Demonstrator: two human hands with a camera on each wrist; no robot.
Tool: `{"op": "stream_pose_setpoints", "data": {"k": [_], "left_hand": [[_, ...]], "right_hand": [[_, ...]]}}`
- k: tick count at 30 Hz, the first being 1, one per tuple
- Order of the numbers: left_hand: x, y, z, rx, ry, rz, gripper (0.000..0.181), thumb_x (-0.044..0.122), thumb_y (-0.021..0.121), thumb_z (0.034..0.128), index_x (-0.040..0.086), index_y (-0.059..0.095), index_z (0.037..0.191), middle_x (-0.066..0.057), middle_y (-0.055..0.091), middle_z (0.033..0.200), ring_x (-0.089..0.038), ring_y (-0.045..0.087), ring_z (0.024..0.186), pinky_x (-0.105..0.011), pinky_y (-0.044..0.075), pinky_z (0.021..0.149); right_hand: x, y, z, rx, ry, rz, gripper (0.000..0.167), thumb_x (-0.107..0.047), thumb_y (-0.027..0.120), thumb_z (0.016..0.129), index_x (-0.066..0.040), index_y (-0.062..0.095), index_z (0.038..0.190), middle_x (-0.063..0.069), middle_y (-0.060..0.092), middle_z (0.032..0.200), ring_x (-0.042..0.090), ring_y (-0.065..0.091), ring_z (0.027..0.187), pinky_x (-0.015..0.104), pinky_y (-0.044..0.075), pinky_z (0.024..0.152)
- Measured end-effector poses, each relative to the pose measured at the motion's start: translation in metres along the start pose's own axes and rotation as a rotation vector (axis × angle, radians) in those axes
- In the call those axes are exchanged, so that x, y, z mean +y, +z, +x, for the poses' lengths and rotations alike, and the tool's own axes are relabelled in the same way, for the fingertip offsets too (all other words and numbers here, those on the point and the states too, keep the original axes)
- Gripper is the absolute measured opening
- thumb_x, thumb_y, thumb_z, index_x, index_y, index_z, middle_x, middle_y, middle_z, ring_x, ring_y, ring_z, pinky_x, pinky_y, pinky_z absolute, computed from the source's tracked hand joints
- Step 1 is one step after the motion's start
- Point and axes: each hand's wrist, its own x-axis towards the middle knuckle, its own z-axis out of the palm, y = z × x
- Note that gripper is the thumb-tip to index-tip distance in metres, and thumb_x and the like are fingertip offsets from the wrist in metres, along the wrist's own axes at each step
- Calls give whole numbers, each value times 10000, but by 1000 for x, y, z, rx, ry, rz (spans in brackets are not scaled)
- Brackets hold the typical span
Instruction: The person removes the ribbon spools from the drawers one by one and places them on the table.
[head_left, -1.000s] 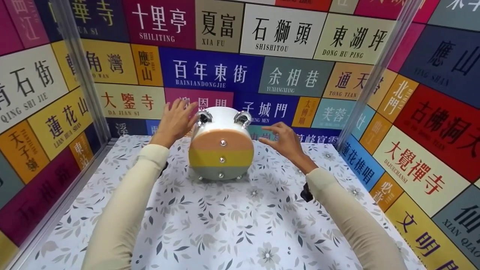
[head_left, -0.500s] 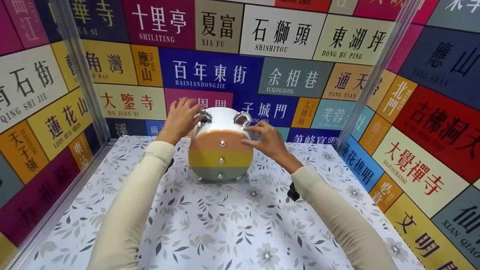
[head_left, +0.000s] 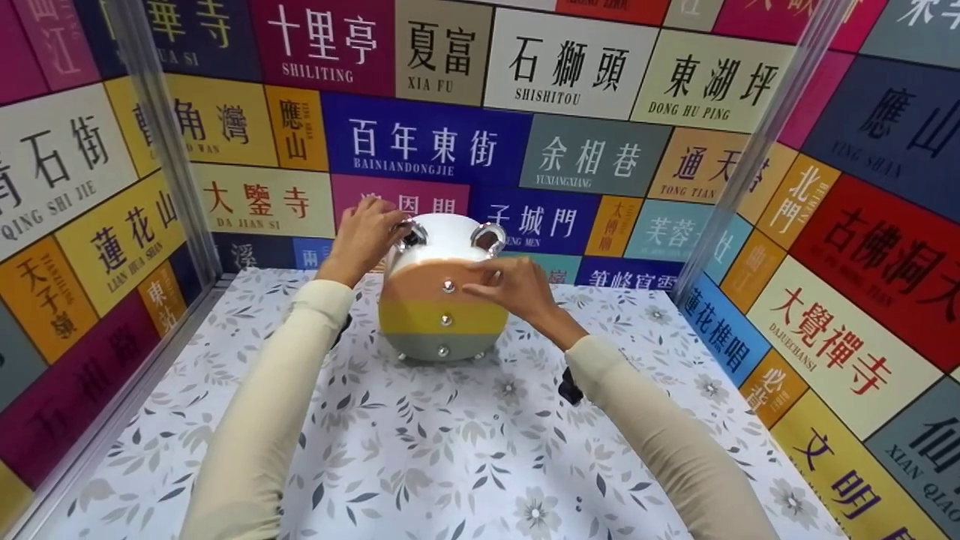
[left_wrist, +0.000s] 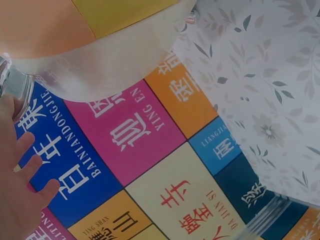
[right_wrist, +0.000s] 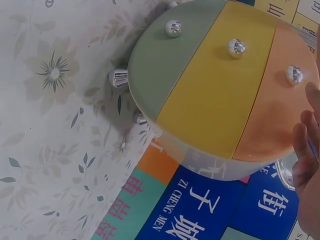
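A small rounded drawer box [head_left: 442, 318] with orange, yellow and grey-green fronts stands on the table, each front with a silver ball knob. Two silver ring-shaped ears rise from its white top. My left hand [head_left: 364, 238] is at the left ear; in the left wrist view a fingertip touches this silver ear [left_wrist: 19, 90] while the other fingers are spread loosely. In front of the orange drawer [right_wrist: 275, 112] is my right hand [head_left: 521, 289], thumb and forefinger apart beside the top knob [right_wrist: 294, 75]. No contact with that knob is visible.
A white tablecloth [head_left: 450, 442] with grey leaves and flowers covers the table. Panels of coloured Chinese signs [head_left: 427, 142] enclose the back and sides, joined by clear corner strips [head_left: 739, 172]. Short silver feet [right_wrist: 119, 78] hold the box up.
My right hand has come in from the right, past the right ear, to the orange drawer front. My left hand has moved slightly right to the left ear. The box stays put.
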Motion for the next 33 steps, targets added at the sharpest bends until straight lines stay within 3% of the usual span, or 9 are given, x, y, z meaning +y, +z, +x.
{"op": "stream_pose_setpoints", "data": {"k": [7, 11, 21, 33], "left_hand": [[-2, 3, -1, 0, -20, -65, 243, 334, 671, 1026, 176, 774, 1179, -61, 716, 1241, -308, 543, 1228, -534, 466, 939], [-2, 3, -1, -4, -22, -73, 236, 334, 676, 1023, 168, 779, 1156, -65, 723, 1232, -320, 546, 1226, -551, 474, 950], [-4, 1, 3, 3, -4, -68, 244, 343, 672, 1023, 169, 776, 1160, -59, 729, 1242, -329, 546, 1238, -535, 477, 965], [-10, 0, 2, 53, 40, -63, 266, 330, 732, 982, 197, 784, 1206, -34, 739, 1245, -285, 574, 1182, -476, 472, 908]], "right_hand": [[-6, 13, -2, -46, 17, -14, 354, -427, 879, 829, -253, 823, 1132, -53, 761, 742, 59, 678, 599, 234, 523, 529], [-7, 21, -3, -50, -22, -33, 363, -419, 874, 838, -263, 813, 1161, -59, 764, 752, 58, 684, 609, 239, 519, 537], [-7, 33, -2, 6, -126, -77, 365, -344, 899, 822, -239, 812, 1160, -60, 781, 802, 81, 697, 626, 232, 534, 574], [-7, 42, -2, 68, -174, -106, 308, -290, 901, 825, -243, 827, 1120, -60, 781, 804, 95, 692, 619, 253, 536, 567]]}}
